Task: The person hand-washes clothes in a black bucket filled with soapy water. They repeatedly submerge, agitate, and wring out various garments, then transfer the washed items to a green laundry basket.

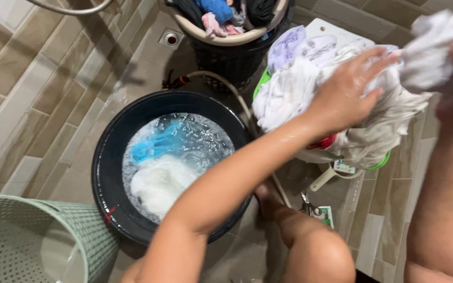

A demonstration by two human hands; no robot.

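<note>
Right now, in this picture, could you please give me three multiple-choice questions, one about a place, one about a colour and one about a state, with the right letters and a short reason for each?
1. Where does the left hand rest?
A. on the heap of white laundry
B. in the soapy water
C. on the pale green basket

2. What colour is the big round basin on the tiled floor?
A. red
B. black
C. yellow

3. How is the basin now?
A. dry and bare
B. turned upside down
C. filled with foamy water and cloth

Answers:
1 A: the open fingers press the white heap, clear of the water.
2 B: its rim and wall are black.
3 C: a blue cloth and a white cloth lie in suds.
</note>
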